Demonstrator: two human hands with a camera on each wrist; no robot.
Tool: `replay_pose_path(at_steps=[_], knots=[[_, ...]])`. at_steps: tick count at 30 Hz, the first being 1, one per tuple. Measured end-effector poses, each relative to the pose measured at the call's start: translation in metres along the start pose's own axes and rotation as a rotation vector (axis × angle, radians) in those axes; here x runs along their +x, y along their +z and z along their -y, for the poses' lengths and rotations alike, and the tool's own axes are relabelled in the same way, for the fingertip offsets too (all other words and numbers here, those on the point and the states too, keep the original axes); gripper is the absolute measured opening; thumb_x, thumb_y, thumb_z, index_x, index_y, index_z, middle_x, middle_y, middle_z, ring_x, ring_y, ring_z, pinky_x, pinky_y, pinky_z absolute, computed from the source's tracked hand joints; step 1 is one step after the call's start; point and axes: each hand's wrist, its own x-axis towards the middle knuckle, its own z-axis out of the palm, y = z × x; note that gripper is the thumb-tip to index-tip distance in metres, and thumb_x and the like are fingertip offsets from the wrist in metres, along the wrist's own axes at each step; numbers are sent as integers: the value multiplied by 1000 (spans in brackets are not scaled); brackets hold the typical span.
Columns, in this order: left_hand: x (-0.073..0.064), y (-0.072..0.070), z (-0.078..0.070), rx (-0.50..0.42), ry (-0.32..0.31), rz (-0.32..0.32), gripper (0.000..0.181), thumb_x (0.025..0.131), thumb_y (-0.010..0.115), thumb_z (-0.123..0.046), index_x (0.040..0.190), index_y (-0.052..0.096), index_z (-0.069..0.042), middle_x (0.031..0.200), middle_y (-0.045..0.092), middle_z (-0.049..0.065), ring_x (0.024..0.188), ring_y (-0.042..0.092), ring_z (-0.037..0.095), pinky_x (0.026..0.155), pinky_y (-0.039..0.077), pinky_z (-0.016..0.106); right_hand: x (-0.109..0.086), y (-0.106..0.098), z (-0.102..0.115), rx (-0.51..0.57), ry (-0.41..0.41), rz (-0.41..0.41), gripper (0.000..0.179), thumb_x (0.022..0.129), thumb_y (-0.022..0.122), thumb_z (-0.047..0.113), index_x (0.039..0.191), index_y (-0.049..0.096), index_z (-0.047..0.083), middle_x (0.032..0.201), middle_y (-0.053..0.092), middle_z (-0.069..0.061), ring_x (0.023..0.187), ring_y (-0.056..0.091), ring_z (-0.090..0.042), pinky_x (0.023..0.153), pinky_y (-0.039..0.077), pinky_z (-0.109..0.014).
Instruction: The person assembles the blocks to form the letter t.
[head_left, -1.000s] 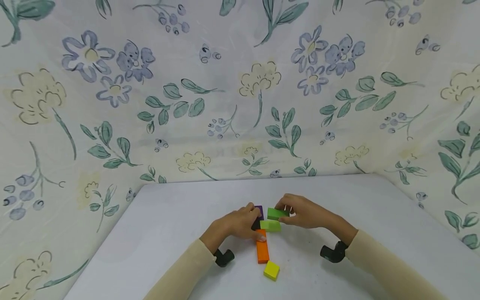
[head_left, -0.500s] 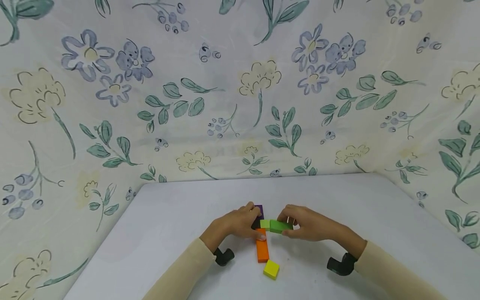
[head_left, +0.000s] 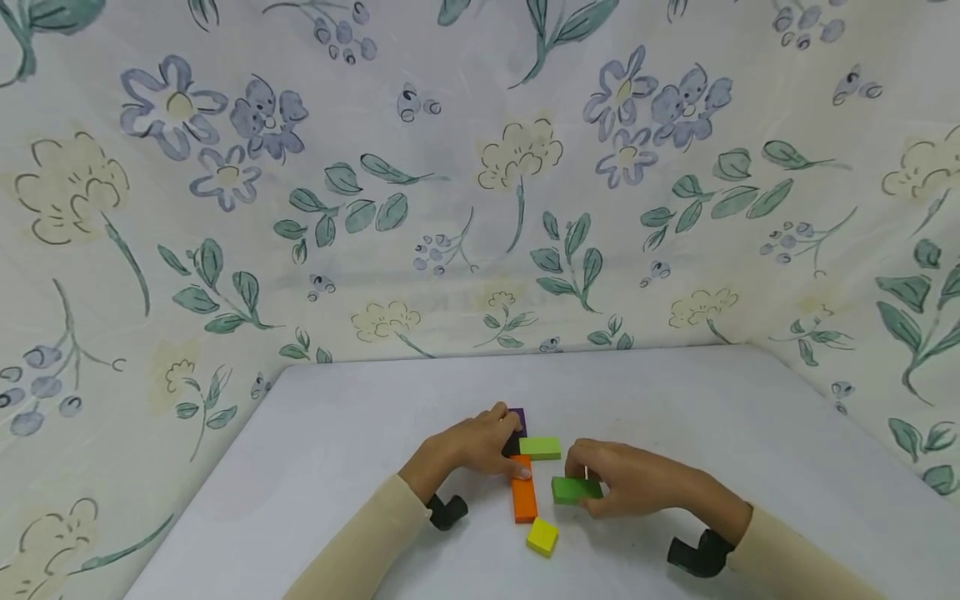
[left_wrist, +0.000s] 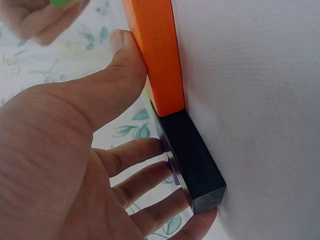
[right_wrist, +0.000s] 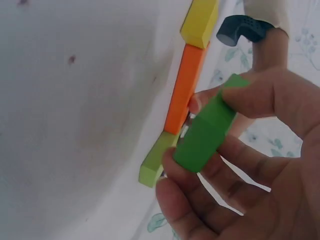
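Note:
My left hand [head_left: 476, 442] lies over the far end of a row of blocks. Its thumb presses the orange block [left_wrist: 157, 55], while its fingers rest along the black block [left_wrist: 192, 155], the little finger at that block's end. Part of a purple block [head_left: 520, 414] shows beyond these fingers. A light green block [head_left: 540, 448] juts right from the row, where orange and black meet. My right hand [head_left: 637, 479] pinches a green block [right_wrist: 210, 127] between thumb and fingers, to the right of the orange block and apart from it.
At the orange block's near end lies a yellow block [head_left: 542, 537], turned at an angle. The white table [head_left: 337, 417] ends at a floral-patterned cloth [head_left: 450, 208] behind and at both sides. Black wrist cameras [head_left: 699, 554] hang under both wrists.
My right hand has carried the green block toward me, past the light green block, which is now fully visible. My left hand has stayed in place on the blocks.

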Motion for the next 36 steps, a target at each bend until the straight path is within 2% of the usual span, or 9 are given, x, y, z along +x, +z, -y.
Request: replay_pose_path(at_steps=[7, 16, 23, 36], knots=[[-2, 0, 0, 2, 0, -7, 74, 82, 72, -62, 134, 53, -13, 132, 48, 6, 107, 53, 17, 102, 51, 37, -6, 1, 7, -22, 18, 129, 27, 84, 78, 18, 101, 58, 23, 88, 54, 15, 79, 52, 1, 74, 51, -15], [-1, -1, -1, -7, -3, -1, 76, 82, 71, -63, 137, 53, -13, 133, 48, 7, 112, 52, 17, 106, 49, 40, -8, 4, 12, -30, 26, 197, 27, 84, 79, 20, 100, 59, 26, 86, 53, 16, 78, 51, 0, 72, 49, -16], [-2, -2, -2, -1, -3, 2, 76, 82, 72, -62, 136, 53, -13, 133, 49, 7, 111, 53, 17, 106, 49, 40, -9, 8, 13, -31, 19, 216, 26, 84, 79, 20, 99, 59, 26, 86, 53, 16, 78, 51, 2, 76, 50, -15], [-2, -2, -1, -3, 3, 0, 76, 82, 71, -62, 137, 52, -13, 135, 48, 8, 113, 52, 18, 107, 49, 40, -6, 14, 11, -32, 56, 250, 28, 84, 80, 19, 100, 59, 27, 85, 53, 15, 78, 51, 1, 77, 50, -15]])
